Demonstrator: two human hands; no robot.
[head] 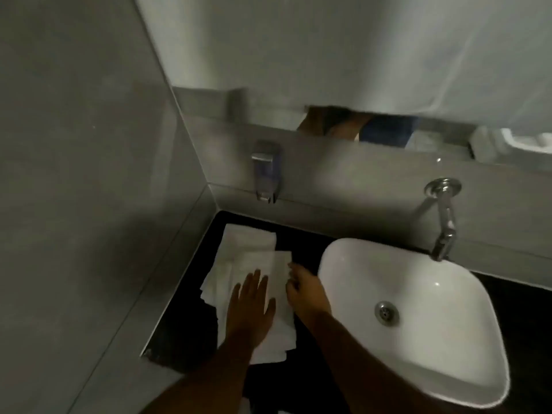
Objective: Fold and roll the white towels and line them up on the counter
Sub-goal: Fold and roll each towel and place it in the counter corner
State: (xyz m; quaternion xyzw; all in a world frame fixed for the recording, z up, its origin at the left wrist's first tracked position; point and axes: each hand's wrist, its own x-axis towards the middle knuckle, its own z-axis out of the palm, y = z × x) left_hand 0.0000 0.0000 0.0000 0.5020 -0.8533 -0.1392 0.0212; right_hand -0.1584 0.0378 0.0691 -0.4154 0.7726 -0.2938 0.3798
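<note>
A stack of flat white towels [239, 264] lies on the black counter [301, 237] in the corner, left of the basin. The top towel [277, 273] is folded into a long strip. My left hand [249, 312] lies flat on that strip, fingers spread, pressing it down. My right hand [301, 289] is at the strip's right edge with the fingers curled on the cloth. Whether it pinches the edge is blurred.
A white vessel basin [418, 318] takes up the counter on the right, under a chrome wall tap [445, 222]. A soap dispenser [265, 171] hangs on the back wall. A grey tiled wall [89, 174] closes the left side. A mirror [358, 55] is above.
</note>
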